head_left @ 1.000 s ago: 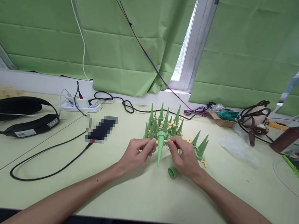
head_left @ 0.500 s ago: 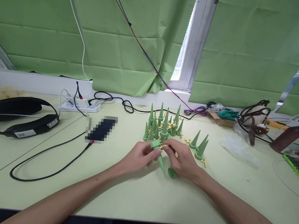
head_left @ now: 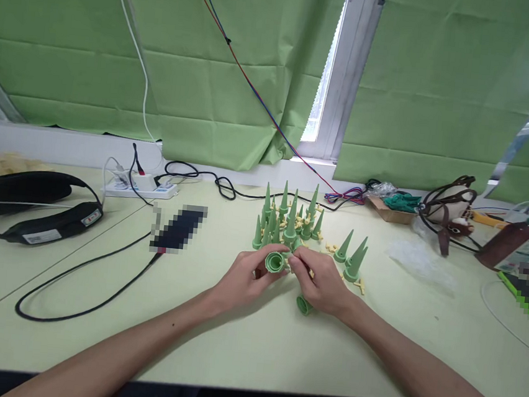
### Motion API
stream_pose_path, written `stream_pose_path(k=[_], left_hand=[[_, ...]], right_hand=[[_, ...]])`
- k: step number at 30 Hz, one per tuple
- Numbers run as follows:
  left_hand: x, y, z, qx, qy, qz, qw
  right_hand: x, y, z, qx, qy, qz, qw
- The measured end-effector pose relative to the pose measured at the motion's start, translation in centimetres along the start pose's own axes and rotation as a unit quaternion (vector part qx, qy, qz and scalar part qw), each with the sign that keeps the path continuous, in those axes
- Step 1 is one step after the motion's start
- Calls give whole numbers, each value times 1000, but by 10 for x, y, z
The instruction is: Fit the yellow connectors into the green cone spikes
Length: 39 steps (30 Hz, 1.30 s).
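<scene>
My left hand (head_left: 250, 279) is closed around a green plant watering spike (head_left: 276, 262), whose round hollow end faces me. Its pointed part is hidden. Right beside that end, my right hand (head_left: 319, 280) pinches at the spike's side; the small yellow valve in its fingertips is mostly covered. Under the right hand lies a green hollow cap (head_left: 303, 305), open end toward me. Just beyond both hands, several green spikes (head_left: 292, 220) stand in a cluster with small yellow valves among them. More green spikes (head_left: 355, 263) stand to the right, near a loose yellow T-shaped valve (head_left: 359, 286).
A black cable (head_left: 47, 320) loops on the left from a blurred dark device (head_left: 180, 228). Behind are a power strip (head_left: 141, 188) and a black headset-like device (head_left: 52, 209). On the right lie clear plastic (head_left: 421, 263), a cardboard box (head_left: 391, 212) and a brown bottle (head_left: 515, 247).
The spike in my left hand has turned: its point was toward me and down, and now its hollow end faces me. My right hand stays close against it.
</scene>
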<state>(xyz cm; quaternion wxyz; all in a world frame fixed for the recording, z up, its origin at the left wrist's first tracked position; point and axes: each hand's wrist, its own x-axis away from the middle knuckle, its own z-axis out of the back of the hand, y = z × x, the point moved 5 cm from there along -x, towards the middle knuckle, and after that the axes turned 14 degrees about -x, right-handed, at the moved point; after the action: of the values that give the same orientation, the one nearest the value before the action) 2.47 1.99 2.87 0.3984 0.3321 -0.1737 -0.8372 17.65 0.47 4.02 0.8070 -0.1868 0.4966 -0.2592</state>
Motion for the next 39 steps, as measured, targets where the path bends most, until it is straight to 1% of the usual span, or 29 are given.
stream_pose_path(k=[2, 5, 8, 13, 17, 20, 33, 36, 39], left_hand=[[0, -2, 0, 1, 12, 9, 1000], [1, -5, 2, 32, 31, 24, 999], [1, -4, 3, 65, 30, 35, 997], [-1, -3, 1, 120, -12, 65, 990], [-2, -5, -3, 166, -48, 90, 981], [-1, -7, -5, 184, -68, 95, 976], [1, -3, -3, 170, -81, 72, 979], [1, 0, 0, 132, -72, 52, 987], [0, 4, 5, 75, -42, 16, 996]], right_hand=[[0, 1, 2, 2, 16, 3, 1000], [0, 0, 4, -1, 39, 8, 999], [0, -2, 5, -8, 51, 9, 999], [0, -5, 7, -13, 56, 15, 998], [0, -5, 6, -7, 47, 22, 999], [0, -4, 5, -10, 41, 22, 999], [-1, 0, 5, 3, 34, -5, 999], [-1, 1, 4, 4, 27, -15, 1000], [-1, 2, 4, -5, 22, -24, 999]])
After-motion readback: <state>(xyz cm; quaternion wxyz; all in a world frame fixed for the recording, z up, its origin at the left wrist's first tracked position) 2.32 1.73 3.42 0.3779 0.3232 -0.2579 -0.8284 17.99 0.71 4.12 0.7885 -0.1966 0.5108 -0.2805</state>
